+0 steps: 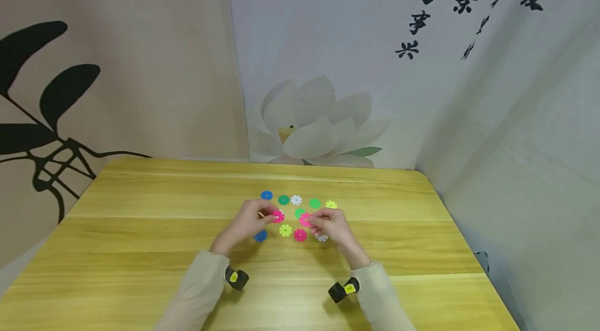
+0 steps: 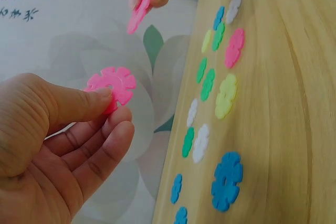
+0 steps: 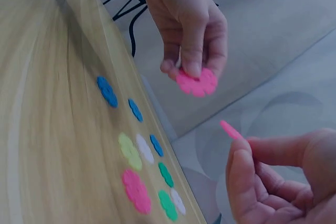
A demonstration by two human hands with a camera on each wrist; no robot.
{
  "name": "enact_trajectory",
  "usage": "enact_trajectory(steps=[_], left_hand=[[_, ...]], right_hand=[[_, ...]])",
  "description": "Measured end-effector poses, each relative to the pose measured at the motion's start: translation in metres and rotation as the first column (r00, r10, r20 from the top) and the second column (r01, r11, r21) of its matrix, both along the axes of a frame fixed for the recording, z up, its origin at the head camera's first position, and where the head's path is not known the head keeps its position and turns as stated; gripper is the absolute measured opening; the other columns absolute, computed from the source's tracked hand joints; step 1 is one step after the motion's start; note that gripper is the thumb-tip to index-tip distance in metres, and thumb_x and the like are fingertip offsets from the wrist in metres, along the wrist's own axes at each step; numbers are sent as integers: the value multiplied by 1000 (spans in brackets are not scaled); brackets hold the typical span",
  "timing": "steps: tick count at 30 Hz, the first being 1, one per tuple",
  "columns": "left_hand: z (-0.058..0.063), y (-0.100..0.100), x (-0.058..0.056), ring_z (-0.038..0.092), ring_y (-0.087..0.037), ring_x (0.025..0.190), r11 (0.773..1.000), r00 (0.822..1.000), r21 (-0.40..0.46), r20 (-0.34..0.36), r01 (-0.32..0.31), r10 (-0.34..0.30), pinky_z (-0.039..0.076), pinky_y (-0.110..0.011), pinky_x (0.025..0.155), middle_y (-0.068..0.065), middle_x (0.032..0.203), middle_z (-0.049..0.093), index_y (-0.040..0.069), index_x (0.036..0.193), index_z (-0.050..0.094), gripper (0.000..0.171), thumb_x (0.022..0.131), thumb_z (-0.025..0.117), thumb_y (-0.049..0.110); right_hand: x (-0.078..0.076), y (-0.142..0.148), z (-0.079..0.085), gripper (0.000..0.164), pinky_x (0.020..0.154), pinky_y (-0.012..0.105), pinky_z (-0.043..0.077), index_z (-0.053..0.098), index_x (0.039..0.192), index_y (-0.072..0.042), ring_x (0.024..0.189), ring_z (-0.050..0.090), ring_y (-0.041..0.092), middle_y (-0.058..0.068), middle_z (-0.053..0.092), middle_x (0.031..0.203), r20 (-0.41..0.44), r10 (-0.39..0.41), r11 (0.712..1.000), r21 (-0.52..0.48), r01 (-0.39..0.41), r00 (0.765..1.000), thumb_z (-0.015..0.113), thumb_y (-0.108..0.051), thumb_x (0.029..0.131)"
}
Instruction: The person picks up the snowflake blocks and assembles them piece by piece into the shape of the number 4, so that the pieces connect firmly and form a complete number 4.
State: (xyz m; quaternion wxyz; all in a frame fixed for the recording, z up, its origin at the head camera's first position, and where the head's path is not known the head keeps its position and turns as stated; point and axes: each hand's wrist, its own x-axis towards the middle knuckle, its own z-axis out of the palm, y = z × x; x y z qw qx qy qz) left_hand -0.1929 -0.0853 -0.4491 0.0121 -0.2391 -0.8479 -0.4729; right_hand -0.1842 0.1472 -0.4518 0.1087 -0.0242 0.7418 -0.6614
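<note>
My left hand [image 1: 245,222] pinches a pink notched plastic snowflake disc [image 2: 125,83] between thumb and fingers, raised over the table. The thumb covers part of its centre hole. To the right, my right hand [image 1: 334,228] pinches a second pink snowflake disc [image 3: 231,130], seen nearly edge-on in the right wrist view. A gap separates the two held discs. Below both hands, loose discs lie flat on the wood: a pink one [image 1: 300,235], a yellow one [image 1: 285,230] and a blue one [image 1: 260,236] among them. A white disc [image 1: 322,238] is partly hidden by my right hand.
Farther back on the wooden table [image 1: 140,206] lie more discs, including a blue one [image 1: 266,195], a dark green one [image 1: 283,199] and a white one [image 1: 296,199]. A printed cloth backdrop [image 1: 328,23] with a lotus hangs behind the table's far edge.
</note>
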Motion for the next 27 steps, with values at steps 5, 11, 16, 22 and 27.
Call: enact_trajectory(steps=[5, 11, 16, 22, 27], left_hand=[[0, 6, 2, 56, -12, 71, 1000, 1000, 12, 6, -1, 1, 53, -21, 61, -1, 77, 63, 4, 83, 69, 11, 83, 64, -6], [2, 10, 4, 56, -11, 70, 999, 1000, 38, -11, -2, 2, 54, -22, 60, -1, 76, 63, 4, 82, 71, 10, 83, 66, -5], [0, 10, 4, 56, -11, 70, 999, 999, 52, -49, 5, -2, 55, -26, 61, -1, 77, 63, 4, 81, 71, 11, 82, 66, -5], [-1, 8, 4, 57, -12, 71, 998, 998, 64, -69, 15, -11, 56, -25, 61, -3, 79, 64, 3, 82, 71, 9, 83, 66, -4], [-1, 8, 5, 59, -12, 71, 996, 995, 78, -96, 34, -27, 55, -22, 60, -6, 80, 66, 3, 82, 71, 7, 83, 68, -2]], right_hand=[[0, -9, 0, 17, 51, 18, 52, 61, 93, 14, 55, 58, 10, 5, 63, 65, 14, 14, 1000, -5, -13, 1000, 63, -1, 86], [-1, -17, -1, 18, 50, 18, 52, 60, 94, 16, 54, 59, 9, 6, 64, 65, 56, 13, 999, -47, -10, 998, 63, 0, 86], [0, -20, 0, 18, 49, 18, 51, 59, 95, 16, 54, 59, 9, 7, 64, 67, 76, 25, 998, -63, -20, 997, 61, 0, 87], [0, -21, 0, 17, 50, 17, 50, 60, 93, 14, 53, 58, 9, 4, 62, 64, 87, 56, 997, -59, -51, 995, 62, -1, 86], [1, -22, 2, 15, 50, 17, 49, 61, 91, 13, 54, 56, 8, 2, 61, 62, 77, 80, 996, -45, -76, 994, 62, -2, 86]])
